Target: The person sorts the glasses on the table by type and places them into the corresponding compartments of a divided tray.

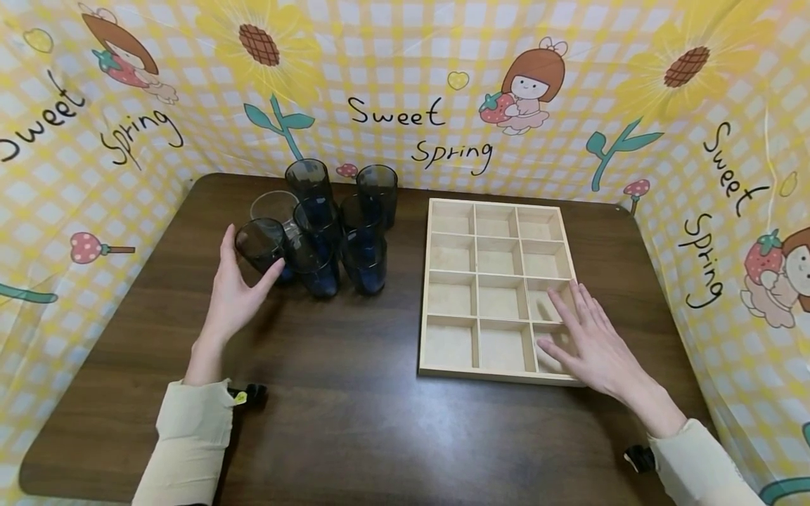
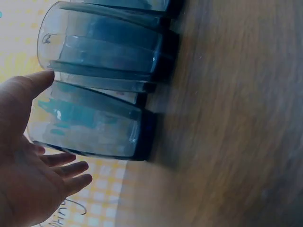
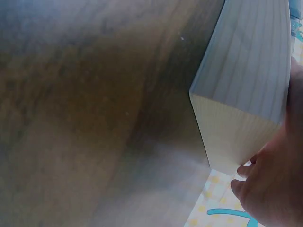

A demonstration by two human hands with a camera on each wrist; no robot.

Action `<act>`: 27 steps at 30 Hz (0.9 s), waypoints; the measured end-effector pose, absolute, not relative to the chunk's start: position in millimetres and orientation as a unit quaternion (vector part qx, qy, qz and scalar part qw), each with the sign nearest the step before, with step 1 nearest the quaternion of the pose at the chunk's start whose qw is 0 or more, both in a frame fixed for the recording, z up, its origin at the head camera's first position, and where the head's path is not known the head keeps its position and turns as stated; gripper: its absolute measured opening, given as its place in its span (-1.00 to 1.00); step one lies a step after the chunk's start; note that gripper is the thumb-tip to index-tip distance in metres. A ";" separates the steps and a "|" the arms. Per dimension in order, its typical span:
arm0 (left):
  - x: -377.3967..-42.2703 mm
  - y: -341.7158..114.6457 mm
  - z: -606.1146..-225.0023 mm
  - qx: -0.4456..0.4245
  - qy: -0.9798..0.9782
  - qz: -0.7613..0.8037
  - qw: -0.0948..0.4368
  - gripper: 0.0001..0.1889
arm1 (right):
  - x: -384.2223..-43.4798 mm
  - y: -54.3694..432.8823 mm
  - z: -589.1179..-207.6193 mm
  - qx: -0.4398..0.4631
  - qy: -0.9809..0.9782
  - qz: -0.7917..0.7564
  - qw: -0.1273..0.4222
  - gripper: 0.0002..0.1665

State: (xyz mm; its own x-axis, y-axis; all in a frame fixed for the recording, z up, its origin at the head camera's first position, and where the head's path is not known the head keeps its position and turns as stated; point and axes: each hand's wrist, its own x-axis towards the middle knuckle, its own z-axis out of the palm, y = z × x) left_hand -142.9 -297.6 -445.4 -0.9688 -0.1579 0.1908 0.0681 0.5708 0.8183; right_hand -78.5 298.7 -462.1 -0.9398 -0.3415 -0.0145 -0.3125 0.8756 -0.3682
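Observation:
My left hand [image 1: 237, 295] spreads its thumb and fingers around the upper part of a blue-tinted drinking glass [image 1: 258, 242], the nearest on the left of a cluster. In the left wrist view the fingers [image 2: 78, 169] extend along one side of that glass [image 2: 92, 120], the thumb on the other; whether they touch it is unclear. The glass stands upright on the table. My right hand [image 1: 598, 348] lies with fingers extended over the right edge of a pale wooden compartment box [image 1: 500, 374], near its front corner. In the right wrist view the box's outer side [image 3: 236, 132] shows beside that hand.
Several more tinted glasses [image 1: 363, 263] stand close together right of and behind the left hand's glass, with one clearer rim [image 1: 273, 200] among them. The brown table [image 1: 354, 407] is bordered at the back and sides by a yellow checked cloth [image 1: 392, 56].

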 end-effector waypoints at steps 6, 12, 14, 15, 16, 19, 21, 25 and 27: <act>-147.0 -289.2 -451.0 0.059 -0.819 -0.558 0.123 -0.03 | -76.5 299.1 -462.8 -0.175 0.970 -0.165 0.026 0.13; -149.3 -286.0 -454.7 0.076 -0.809 -0.567 0.132 -0.08 | -72.9 300.8 -465.6 -0.191 0.967 -0.167 0.015 0.13; -150.5 -286.0 -455.4 0.078 -0.809 -0.567 0.133 -0.09 | -71.8 301.0 -467.5 -0.201 0.965 -0.168 0.008 0.12; -151.2 -286.1 -455.8 0.079 -0.809 -0.567 0.133 -0.08 | -71.4 301.0 -468.5 -0.205 0.964 -0.168 0.005 0.11; -151.9 -286.1 -456.0 0.080 -0.809 -0.567 0.133 -0.09 | -71.1 301.0 -469.5 -0.209 0.964 -0.167 0.002 0.11; -153.4 -285.2 -456.3 0.083 -0.807 -0.570 0.134 -0.10 | -69.9 300.9 -472.1 -0.218 0.962 -0.163 -0.008 0.10; -154.2 -284.3 -457.4 0.084 -0.806 -0.571 0.133 -0.10 | -68.5 300.6 -473.4 -0.221 0.962 -0.162 -0.013 0.10; -155.7 -282.3 -462.3 0.082 -0.798 -0.582 0.131 -0.09 | -65.2 299.1 -475.1 -0.221 0.962 -0.160 -0.017 0.09; -156.7 -281.3 -465.1 0.079 -0.794 -0.587 0.134 -0.10 | -64.0 298.1 -475.5 -0.221 0.962 -0.160 -0.018 0.07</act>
